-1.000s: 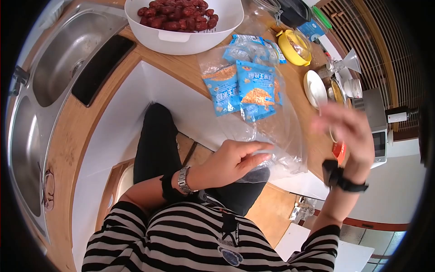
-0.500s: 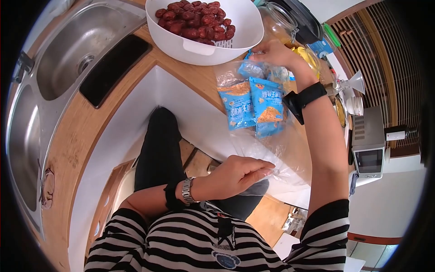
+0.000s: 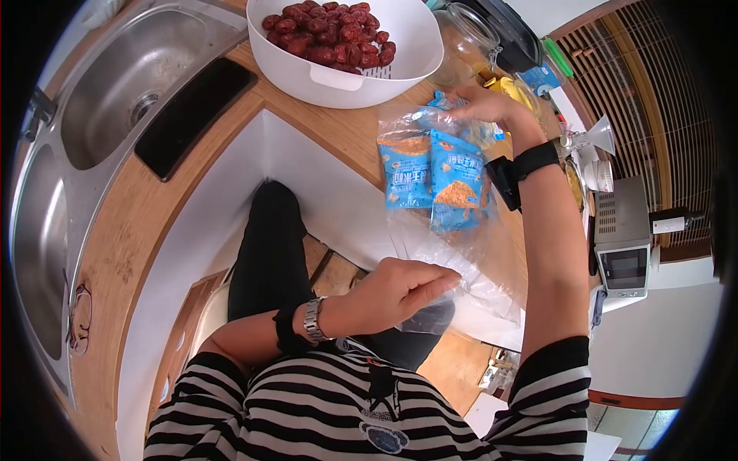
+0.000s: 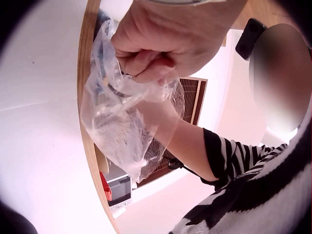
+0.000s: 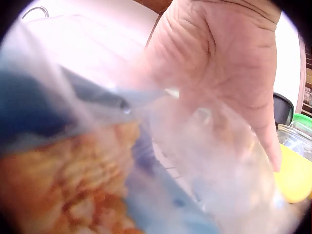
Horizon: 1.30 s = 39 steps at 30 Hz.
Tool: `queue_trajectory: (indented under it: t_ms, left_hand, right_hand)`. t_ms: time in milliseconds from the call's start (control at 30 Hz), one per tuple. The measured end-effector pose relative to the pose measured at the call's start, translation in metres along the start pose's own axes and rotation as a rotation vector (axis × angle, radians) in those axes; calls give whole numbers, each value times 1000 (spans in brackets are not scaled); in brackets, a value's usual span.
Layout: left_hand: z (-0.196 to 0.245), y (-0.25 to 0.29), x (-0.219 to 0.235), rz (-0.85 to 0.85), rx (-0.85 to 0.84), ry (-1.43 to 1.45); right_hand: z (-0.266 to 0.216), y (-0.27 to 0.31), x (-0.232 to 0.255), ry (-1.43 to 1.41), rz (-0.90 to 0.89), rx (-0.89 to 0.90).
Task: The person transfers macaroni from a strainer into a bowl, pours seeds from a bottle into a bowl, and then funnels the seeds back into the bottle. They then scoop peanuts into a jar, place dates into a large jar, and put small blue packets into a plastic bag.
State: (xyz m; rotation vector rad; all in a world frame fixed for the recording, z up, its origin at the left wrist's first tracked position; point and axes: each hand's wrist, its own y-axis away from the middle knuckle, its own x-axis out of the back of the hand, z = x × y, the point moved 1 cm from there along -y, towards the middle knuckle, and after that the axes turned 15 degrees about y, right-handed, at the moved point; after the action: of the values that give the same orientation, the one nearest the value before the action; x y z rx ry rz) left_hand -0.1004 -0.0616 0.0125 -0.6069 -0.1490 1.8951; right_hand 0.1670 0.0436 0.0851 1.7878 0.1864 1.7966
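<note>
A clear plastic bag [image 3: 477, 265] holding several blue snack packets [image 3: 457, 180] lies along the counter edge in the head view. My left hand [image 3: 392, 296] pinches its near end between thumb and curled fingers; the left wrist view shows the crumpled bag [image 4: 119, 131] hanging from this hand [image 4: 173, 39]. At the far end, my right hand [image 3: 488, 107] grips the bag beside the packets, its fingertips partly hidden. In the right wrist view the palm [image 5: 214, 63] is behind blurred clear plastic, close to a packet [image 5: 73, 180].
A white basket [image 3: 338, 88] of red dates stands at the back, left of a glass jar [image 3: 465, 46]. A black phone-like slab [image 3: 196, 115] lies beside the steel sink [image 3: 127, 84]. A yellow container [image 3: 519, 92] is behind my right hand; glasses [image 3: 80, 319] lie at far left.
My right hand came from the right side to the bag's far end and took hold there. Since then the packets have shifted slightly right. My left hand keeps its pinch.
</note>
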Motion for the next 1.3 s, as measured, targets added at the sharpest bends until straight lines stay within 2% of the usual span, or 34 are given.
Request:
queue_trajectory:
  t_ms: [133, 200, 233, 333, 400, 433, 500, 567, 633, 700, 833, 900, 967, 1033, 1100, 1133, 1167, 1233, 1267, 1300]
  left_hand:
    - [1, 1, 0, 23, -22, -12]
    - [2, 2, -1, 33, -31, -11]
    - [3, 2, -1, 48, -40, -11]
    - [8, 4, 3, 53, 10, -44]
    - [10, 5, 4, 61, 9, -62]
    - [10, 5, 4, 75, 5, -80]
    - [11, 5, 4, 76, 24, -74]
    - [10, 5, 3, 80, 43, -67]
    - [9, 4, 1, 129, -12, -24]
    - [13, 2, 1, 124, -8, -39]
    - [18, 2, 1, 115, 44, -85]
    - [19, 1, -1, 112, 55, -74]
    - [19, 2, -3, 110, 67, -63]
    - [17, 2, -5, 126, 9, -65]
    - [22, 3, -6, 123, 49, -71]
    - [23, 2, -6, 120, 86, -77]
    - [22, 2, -7, 116, 87, -81]
    - [20, 2, -7, 113, -15, -83]
    - [22, 1, -7, 111, -14, -87]
    - [27, 0, -8, 118, 5, -91]
  right_hand:
    - [15, -2, -6, -149, -14, 25]
    - [-9, 29, 8, -224, -162, -193]
    - [-4, 28, 6, -226, -158, -195]
    - [19, 17, -6, -304, -111, -234]
    - [26, 15, -11, -326, 13, -202]
    - [30, 15, -14, -329, 16, -203]
    - [31, 18, -17, -495, 46, -204]
    - [38, 12, -18, -471, 60, -231]
    - [45, 11, -21, -447, 75, -261]
    - [44, 16, -20, -326, 239, -288]
    - [49, 30, -19, -328, 387, -293]
    - [58, 30, -23, -522, 419, -290]
    - [63, 30, -29, -587, 479, -309]
    - [64, 31, -34, -652, 535, -325]
    - [53, 45, -34, -889, 705, -240]
    - [53, 52, -32, -893, 708, -243]
    - [55, 60, -28, -845, 790, -221]
    - [60, 75, -22, -850, 975, -228]
    - [69, 85, -17, -912, 951, -244]
    - [76, 93, -15, -1094, 1016, -229]
